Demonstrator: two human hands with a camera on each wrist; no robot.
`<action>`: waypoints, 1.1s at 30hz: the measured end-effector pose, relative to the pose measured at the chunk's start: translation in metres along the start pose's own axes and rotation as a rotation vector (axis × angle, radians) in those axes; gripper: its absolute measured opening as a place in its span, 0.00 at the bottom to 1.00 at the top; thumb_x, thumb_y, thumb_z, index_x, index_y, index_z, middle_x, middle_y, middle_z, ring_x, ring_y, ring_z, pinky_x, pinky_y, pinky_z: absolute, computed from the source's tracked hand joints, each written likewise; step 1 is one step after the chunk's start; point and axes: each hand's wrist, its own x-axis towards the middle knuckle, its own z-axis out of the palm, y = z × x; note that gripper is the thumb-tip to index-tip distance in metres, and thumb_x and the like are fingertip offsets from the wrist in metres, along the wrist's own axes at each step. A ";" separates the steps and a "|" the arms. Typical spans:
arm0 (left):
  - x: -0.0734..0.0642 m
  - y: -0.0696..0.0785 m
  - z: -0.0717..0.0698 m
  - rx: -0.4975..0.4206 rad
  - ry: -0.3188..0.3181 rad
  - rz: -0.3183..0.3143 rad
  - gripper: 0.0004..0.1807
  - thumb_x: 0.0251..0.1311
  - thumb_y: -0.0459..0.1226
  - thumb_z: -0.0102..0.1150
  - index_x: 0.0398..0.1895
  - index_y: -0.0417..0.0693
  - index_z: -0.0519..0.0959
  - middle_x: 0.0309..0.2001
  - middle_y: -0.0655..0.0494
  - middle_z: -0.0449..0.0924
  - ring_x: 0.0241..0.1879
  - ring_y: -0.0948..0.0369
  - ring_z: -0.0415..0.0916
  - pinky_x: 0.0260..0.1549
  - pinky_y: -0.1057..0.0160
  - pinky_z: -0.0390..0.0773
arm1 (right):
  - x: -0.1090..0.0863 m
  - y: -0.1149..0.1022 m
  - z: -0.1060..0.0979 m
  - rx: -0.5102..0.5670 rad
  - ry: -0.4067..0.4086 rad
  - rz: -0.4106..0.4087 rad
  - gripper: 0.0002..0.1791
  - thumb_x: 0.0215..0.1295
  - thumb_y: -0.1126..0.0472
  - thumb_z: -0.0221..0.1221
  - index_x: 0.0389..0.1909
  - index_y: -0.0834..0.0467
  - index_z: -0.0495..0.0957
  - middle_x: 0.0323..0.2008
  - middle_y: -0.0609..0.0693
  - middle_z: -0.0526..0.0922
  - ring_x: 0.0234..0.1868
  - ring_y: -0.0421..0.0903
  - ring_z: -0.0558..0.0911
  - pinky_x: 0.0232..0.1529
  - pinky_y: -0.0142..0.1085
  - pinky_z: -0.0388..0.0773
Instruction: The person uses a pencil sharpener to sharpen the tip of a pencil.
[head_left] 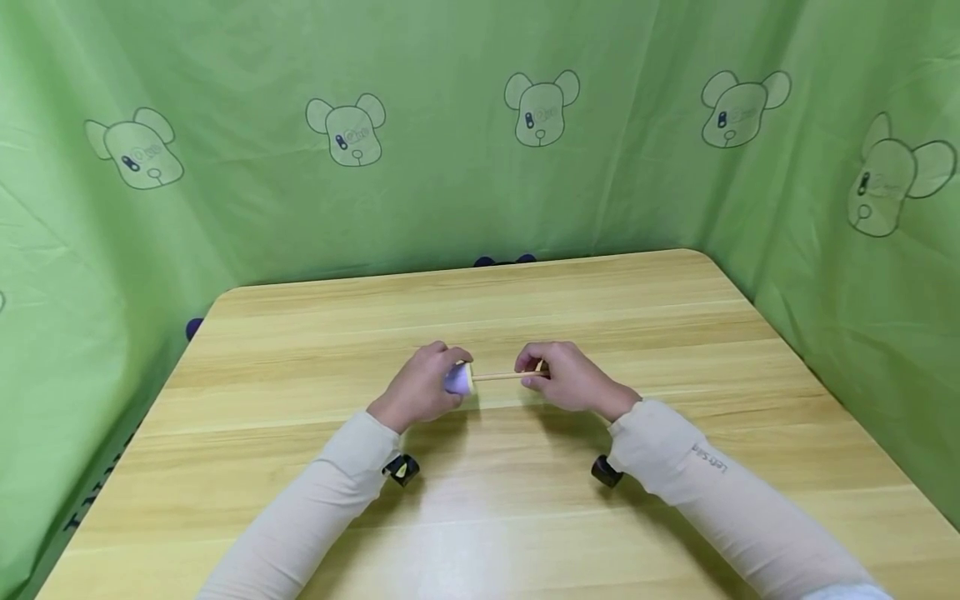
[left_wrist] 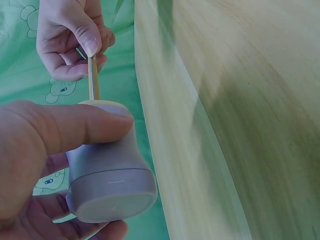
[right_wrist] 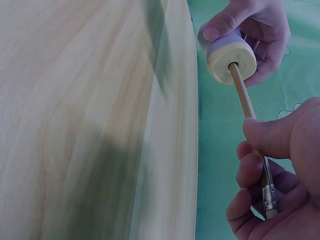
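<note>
My left hand [head_left: 422,388] grips a lavender pencil sharpener [left_wrist: 111,162], its thumb across the body and the fingers underneath. The sharpener has a rounded, wider base and a cream end face [right_wrist: 220,63] with a round hole. A yellow pencil [head_left: 498,377] has its front end inside that hole, so the tip is hidden. My right hand [head_left: 573,379] pinches the pencil between thumb and fingers towards its back end. There a silver metal ferrule [right_wrist: 269,197] and a pale eraser show near the palm. Both hands are held above the wooden table, facing each other.
The light wooden table [head_left: 487,517] has rounded far corners. Green curtains [head_left: 450,200] printed with bear heads hang behind it and at both sides. Small black devices, one at the left wrist [head_left: 405,469] and one at the right wrist [head_left: 606,472], stick out below the sleeves.
</note>
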 end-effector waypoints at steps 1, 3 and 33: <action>0.000 0.000 0.000 0.000 0.003 0.003 0.29 0.44 0.31 0.74 0.55 0.42 0.78 0.44 0.45 0.77 0.42 0.52 0.74 0.40 0.57 0.78 | 0.000 0.000 0.000 0.001 0.002 0.003 0.05 0.62 0.70 0.62 0.38 0.61 0.80 0.30 0.46 0.80 0.27 0.43 0.75 0.29 0.36 0.74; -0.001 0.000 0.000 -0.003 0.004 0.005 0.29 0.44 0.31 0.74 0.54 0.42 0.78 0.44 0.45 0.77 0.42 0.52 0.74 0.40 0.57 0.78 | 0.000 0.001 0.001 -0.002 0.004 0.004 0.05 0.62 0.70 0.62 0.38 0.61 0.80 0.30 0.46 0.80 0.28 0.42 0.76 0.31 0.36 0.75; -0.001 0.000 -0.006 -0.035 0.024 0.021 0.29 0.46 0.31 0.73 0.56 0.42 0.77 0.43 0.44 0.76 0.41 0.52 0.74 0.40 0.56 0.78 | 0.000 0.003 -0.001 -0.008 0.068 0.035 0.02 0.66 0.64 0.60 0.35 0.57 0.80 0.29 0.44 0.80 0.29 0.42 0.77 0.33 0.38 0.76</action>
